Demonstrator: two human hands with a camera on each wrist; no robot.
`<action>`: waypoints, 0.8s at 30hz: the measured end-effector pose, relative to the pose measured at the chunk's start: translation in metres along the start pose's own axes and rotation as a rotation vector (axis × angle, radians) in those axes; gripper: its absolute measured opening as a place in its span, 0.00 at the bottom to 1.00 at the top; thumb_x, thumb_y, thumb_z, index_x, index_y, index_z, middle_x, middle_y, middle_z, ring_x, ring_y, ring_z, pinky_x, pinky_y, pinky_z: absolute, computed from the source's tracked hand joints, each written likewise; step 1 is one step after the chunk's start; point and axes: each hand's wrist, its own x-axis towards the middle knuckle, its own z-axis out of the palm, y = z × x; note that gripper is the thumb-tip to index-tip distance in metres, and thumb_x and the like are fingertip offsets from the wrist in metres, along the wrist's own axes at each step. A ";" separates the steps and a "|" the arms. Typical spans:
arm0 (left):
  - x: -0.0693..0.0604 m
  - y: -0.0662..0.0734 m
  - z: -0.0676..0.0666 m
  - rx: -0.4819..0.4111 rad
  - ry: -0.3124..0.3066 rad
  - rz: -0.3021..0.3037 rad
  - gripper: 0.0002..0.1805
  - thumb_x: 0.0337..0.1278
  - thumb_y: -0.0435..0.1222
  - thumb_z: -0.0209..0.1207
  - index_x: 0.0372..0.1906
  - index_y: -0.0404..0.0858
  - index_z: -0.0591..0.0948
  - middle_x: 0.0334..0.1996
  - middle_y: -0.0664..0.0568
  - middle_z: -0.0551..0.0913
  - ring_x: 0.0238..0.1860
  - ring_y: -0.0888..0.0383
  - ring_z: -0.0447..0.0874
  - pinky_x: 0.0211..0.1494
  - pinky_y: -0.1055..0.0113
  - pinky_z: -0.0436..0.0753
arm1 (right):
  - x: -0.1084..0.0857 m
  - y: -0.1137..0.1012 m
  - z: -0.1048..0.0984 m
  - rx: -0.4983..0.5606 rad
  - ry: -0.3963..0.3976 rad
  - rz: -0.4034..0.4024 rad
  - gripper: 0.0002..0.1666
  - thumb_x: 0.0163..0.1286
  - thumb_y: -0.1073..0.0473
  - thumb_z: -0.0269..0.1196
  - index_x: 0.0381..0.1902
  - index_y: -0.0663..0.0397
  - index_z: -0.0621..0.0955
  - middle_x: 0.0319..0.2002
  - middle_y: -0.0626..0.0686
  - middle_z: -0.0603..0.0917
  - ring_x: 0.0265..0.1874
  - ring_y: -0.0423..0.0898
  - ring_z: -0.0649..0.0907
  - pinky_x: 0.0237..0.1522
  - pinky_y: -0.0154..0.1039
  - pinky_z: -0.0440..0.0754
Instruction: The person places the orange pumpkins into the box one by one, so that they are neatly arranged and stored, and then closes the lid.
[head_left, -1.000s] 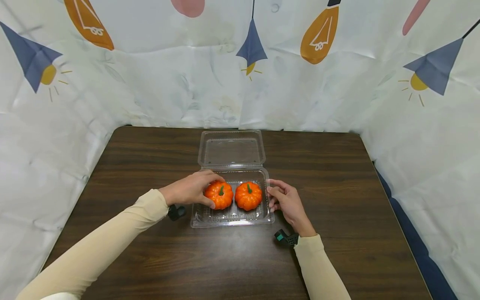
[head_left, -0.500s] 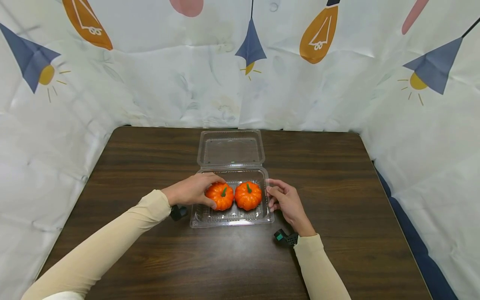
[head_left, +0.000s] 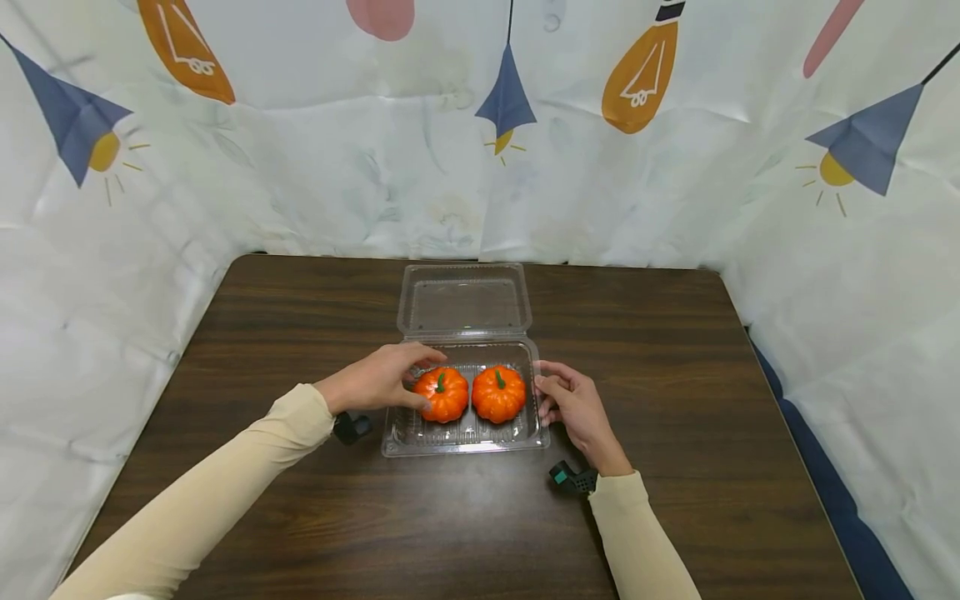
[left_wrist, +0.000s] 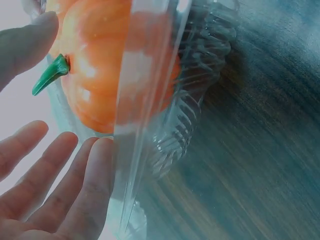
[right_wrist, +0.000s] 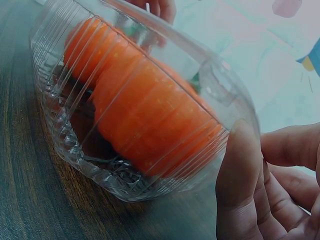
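Two small orange pumpkins with green stems, a left pumpkin [head_left: 447,400] and a right pumpkin [head_left: 498,398], sit side by side in the base of a clear plastic clamshell container [head_left: 465,451]. Its lid [head_left: 465,302] lies folded back toward the far table edge. Around the left pumpkin, my left hand [head_left: 381,379] has its thumb and fingers spread; in the left wrist view a gap shows between the fingers [left_wrist: 95,175] and the pumpkin [left_wrist: 95,65]. My right hand [right_wrist: 270,185] pinches the container's right rim between thumb and forefinger.
The dark wood-grain table [head_left: 480,525] extends around the container. White fabric [head_left: 315,175] printed with lamps and bulbs hangs behind it and along both sides. Small black wrist cameras are on both arms, the right camera [head_left: 572,477] close above the table.
The left pumpkin shifted slightly right under my left hand, then its stem tipped back a little. My left fingers have since loosened from it and drawn slightly left. The right hand keeps its place.
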 end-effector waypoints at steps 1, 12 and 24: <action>0.000 0.000 -0.001 -0.005 0.006 -0.005 0.37 0.56 0.39 0.74 0.70 0.34 0.75 0.67 0.41 0.79 0.62 0.44 0.83 0.59 0.54 0.88 | 0.000 0.000 0.000 0.001 0.000 -0.001 0.23 0.77 0.59 0.62 0.66 0.57 0.78 0.32 0.49 0.82 0.18 0.42 0.79 0.21 0.33 0.83; -0.005 -0.008 -0.010 -0.071 0.118 -0.041 0.39 0.54 0.39 0.76 0.71 0.36 0.74 0.65 0.39 0.81 0.57 0.42 0.86 0.56 0.53 0.89 | 0.000 0.000 0.000 0.003 0.017 0.005 0.21 0.76 0.60 0.62 0.64 0.55 0.80 0.32 0.50 0.83 0.18 0.42 0.78 0.20 0.33 0.83; -0.010 -0.022 -0.024 -0.149 0.273 -0.150 0.40 0.57 0.44 0.74 0.73 0.40 0.72 0.65 0.39 0.80 0.58 0.45 0.85 0.59 0.50 0.87 | 0.000 0.001 0.000 0.003 0.008 -0.006 0.22 0.76 0.60 0.62 0.65 0.57 0.79 0.31 0.49 0.82 0.17 0.42 0.78 0.20 0.33 0.83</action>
